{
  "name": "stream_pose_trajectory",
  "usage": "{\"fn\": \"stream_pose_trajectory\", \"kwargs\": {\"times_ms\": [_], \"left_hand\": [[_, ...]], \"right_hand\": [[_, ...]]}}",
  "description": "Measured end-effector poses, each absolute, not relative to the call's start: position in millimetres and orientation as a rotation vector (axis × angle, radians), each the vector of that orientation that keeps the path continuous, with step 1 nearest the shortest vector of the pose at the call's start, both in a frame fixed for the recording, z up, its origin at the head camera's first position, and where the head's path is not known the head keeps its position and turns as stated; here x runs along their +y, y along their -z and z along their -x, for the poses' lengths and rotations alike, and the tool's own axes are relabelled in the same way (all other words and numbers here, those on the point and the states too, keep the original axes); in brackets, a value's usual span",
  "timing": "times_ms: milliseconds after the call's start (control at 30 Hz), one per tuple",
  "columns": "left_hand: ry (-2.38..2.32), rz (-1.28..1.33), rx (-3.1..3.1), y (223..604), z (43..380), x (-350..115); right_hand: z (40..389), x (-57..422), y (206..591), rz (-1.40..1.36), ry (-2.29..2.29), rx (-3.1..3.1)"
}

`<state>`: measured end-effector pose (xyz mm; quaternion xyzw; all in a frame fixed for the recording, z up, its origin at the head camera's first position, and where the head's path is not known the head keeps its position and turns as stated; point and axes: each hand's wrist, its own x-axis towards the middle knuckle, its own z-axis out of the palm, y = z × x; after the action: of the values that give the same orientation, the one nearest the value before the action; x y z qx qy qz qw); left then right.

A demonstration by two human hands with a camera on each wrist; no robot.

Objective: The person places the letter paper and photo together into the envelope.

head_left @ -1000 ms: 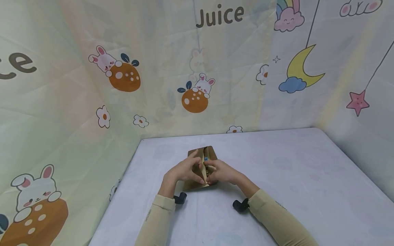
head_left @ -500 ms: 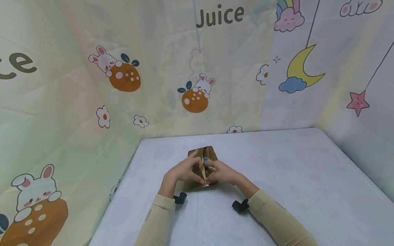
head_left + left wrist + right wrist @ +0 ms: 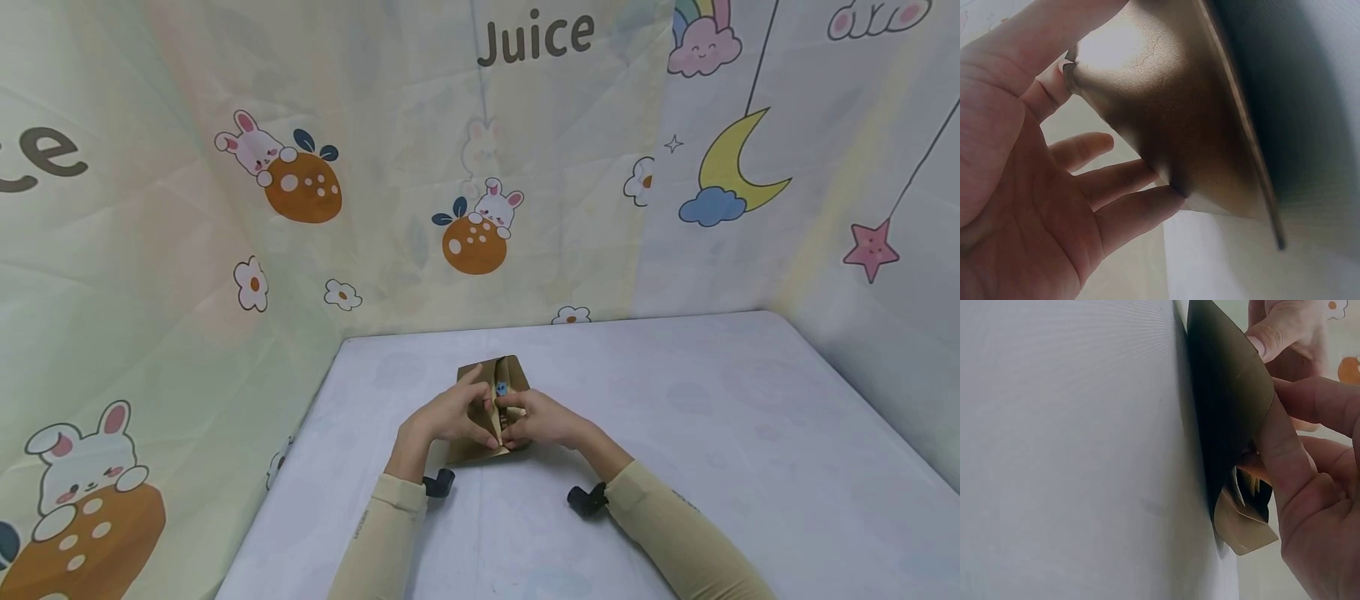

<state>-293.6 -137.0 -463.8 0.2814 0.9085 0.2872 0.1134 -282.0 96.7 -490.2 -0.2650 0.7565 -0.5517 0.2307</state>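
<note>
A stiff brown pouch [image 3: 470,452] lies on the white table, its long slit spread apart. My left hand [image 3: 447,415] holds the slit's left edge, thumb at the near end and fingers farther along. Seen from the left wrist, those fingertips press into the pouch's shiny brown side [image 3: 1166,106]. On the opposite edge, my right hand [image 3: 551,419] grips with its thumb low and fingers curled over the slit. The right wrist view has the right fingers wrapped at the pouch's bent flap [image 3: 1229,387]. A small blue item [image 3: 502,388] shows inside the slit; the rest of the contents is mostly hidden.
The white-covered table [image 3: 697,433] extends around the pouch, widest to the right. Printed cloth walls [image 3: 405,167] rise behind it and at both sides. A black camera mount [image 3: 439,483] sits on the left wrist, and another mount [image 3: 587,501] on the right.
Both hands stay on the pouch almost unmoved. The right fingers shift very slightly at the slit, and a little more of the blue item shows than one second ago.
</note>
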Motion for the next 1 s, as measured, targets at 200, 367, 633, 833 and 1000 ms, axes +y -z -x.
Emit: {"fn": "stream_pose_trajectory", "kwargs": {"times_ms": [200, 367, 633, 833, 1000], "left_hand": [[-0.853, -0.837, 2.656, 464.9, 293.9, -137.1], [-0.857, -0.842, 2.634, 466.5, 294.2, -136.8], [-0.859, -0.822, 2.625, 468.7, 295.0, -135.6], [-0.851, -0.807, 2.627, 467.2, 294.1, -134.4], [-0.837, -0.777, 2.634, 466.4, 293.1, -133.1]], "right_hand": [[282.7, 100.0, 487.8, 0.707, 1.517, 2.060], [283.6, 102.1, 486.3, 0.703, 1.500, 2.056], [282.9, 102.6, 487.6, 0.724, 1.503, 2.039], [283.8, 100.9, 492.2, 0.714, 1.526, 2.020], [284.5, 103.1, 490.5, 0.722, 1.511, 2.033]]}}
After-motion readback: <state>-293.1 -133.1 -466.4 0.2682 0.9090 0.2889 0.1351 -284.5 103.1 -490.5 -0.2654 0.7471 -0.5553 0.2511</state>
